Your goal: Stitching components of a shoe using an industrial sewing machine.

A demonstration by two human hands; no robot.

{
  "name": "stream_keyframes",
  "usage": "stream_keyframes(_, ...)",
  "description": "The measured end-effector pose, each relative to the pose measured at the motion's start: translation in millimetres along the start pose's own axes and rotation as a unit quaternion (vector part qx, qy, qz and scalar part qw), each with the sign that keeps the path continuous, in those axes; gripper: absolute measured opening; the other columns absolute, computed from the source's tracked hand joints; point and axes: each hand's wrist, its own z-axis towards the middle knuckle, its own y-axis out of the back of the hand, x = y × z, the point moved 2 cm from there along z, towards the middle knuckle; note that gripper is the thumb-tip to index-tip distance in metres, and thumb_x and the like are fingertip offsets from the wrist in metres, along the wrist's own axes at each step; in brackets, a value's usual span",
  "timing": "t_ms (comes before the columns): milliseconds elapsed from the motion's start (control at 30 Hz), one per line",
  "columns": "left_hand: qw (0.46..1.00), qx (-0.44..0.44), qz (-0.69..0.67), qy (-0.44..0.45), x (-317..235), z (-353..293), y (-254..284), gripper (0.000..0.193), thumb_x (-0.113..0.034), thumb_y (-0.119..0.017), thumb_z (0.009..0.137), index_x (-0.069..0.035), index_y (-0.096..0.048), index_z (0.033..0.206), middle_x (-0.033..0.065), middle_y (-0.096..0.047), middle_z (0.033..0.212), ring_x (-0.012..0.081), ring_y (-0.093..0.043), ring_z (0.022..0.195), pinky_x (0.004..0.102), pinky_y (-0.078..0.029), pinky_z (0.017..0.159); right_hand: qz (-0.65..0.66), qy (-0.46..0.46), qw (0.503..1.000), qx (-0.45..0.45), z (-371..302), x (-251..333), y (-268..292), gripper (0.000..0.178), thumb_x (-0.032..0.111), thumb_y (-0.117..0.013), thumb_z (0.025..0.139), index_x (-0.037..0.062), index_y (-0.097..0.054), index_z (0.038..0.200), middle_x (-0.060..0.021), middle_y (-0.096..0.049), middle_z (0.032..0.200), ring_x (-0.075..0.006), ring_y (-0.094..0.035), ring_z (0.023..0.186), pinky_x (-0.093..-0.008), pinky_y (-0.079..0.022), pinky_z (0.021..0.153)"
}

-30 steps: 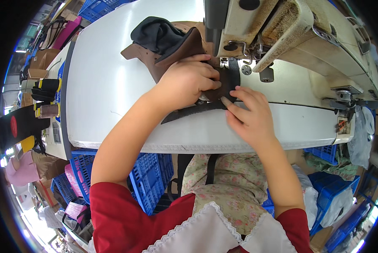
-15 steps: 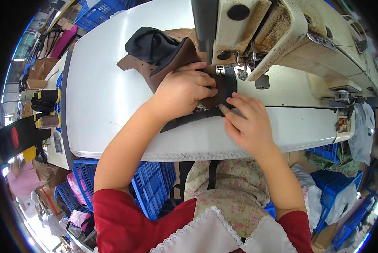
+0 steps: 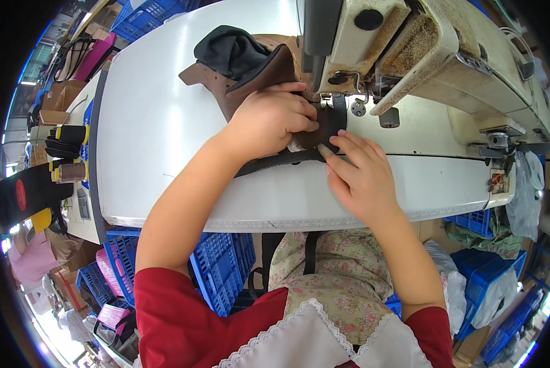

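Note:
A brown leather piece [image 3: 216, 92] with punched holes lies on the sewing machine's bed, partly under the presser foot [image 3: 329, 99]. Bunched black cloth [image 3: 232, 54] sits at its far left. My left hand [image 3: 275, 119] presses down on the leather with bent fingers, its thumb hidden. Along the leather's near and right edges curves a black strip [image 3: 275, 162], its left end passing by my left wrist. My right hand [image 3: 361, 175] rests its fingertips on that strip, fingers apart and thumb clear of it. The needle's tip is hard to make out.
The machine head [image 3: 403, 55] overhangs the bed at the right. Thread spools [image 3: 72, 136] stand beyond the white table's [image 3: 146, 153] left end. Blue crates [image 3: 219, 270] are below the front edge. Plastic bags [image 3: 526, 190] hang at the right.
The leather and black cloth have shifted away from me and slightly right. The strip's left end has drawn in the same way. My hands stay close to where they were; the view has tilted slightly.

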Motion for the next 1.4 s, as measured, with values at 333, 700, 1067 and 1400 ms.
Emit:
stream_keyframes(333,0.999,0.009,0.03,0.013,9,6,4,0.036,0.006,-0.062,0.061,-0.011,-0.077,0.089,0.0002,-0.072,0.097,0.0258,-0.065,0.097,0.0375,-0.051,0.083,-0.004,-0.011,1.0,0.001,11,-5,-3,0.028,0.01,-0.067,0.08,0.0046,-0.07,0.108,-0.0134,-0.066,0.116,-0.0308,-0.06,0.115,-0.0452,-0.044,0.1)
stream_keyframes(700,0.998,-0.01,0.054,-0.003,11,15,5,0.036,0.007,-0.062,0.061,-0.009,-0.077,0.089,0.0039,-0.073,0.098,0.0271,-0.065,0.1,0.0407,-0.051,0.084,-0.003,-0.02,1.0,-0.02,20,-16,-5,0.024,0.01,-0.067,0.08,0.0038,-0.071,0.103,-0.0123,-0.067,0.113,-0.0304,-0.062,0.111,-0.0432,-0.047,0.091)
stream_keyframes(1067,0.995,-0.03,0.093,0.012,6,21,5,0.028,0.001,-0.063,0.064,-0.008,-0.076,0.086,0.0028,-0.073,0.09,0.0184,-0.066,0.098,0.0375,-0.045,0.107,0.001,-0.043,0.999,-0.029,25,-22,-7,0.023,0.011,-0.067,0.081,0.0027,-0.072,0.101,-0.012,-0.068,0.113,-0.0297,-0.064,0.106,-0.0427,-0.049,0.087)
stream_keyframes(1400,0.998,0.015,0.052,0.042,4,19,16,0.034,0.004,-0.063,0.063,-0.009,-0.075,0.091,0.0054,-0.073,0.094,0.022,-0.066,0.1,0.0412,-0.044,0.107,0.066,-0.099,0.993,-0.022,21,-5,-8,0.03,0.013,-0.069,0.08,0.0019,-0.069,0.107,-0.0112,-0.063,0.112,-0.0322,-0.061,0.101,-0.0444,-0.046,0.092)
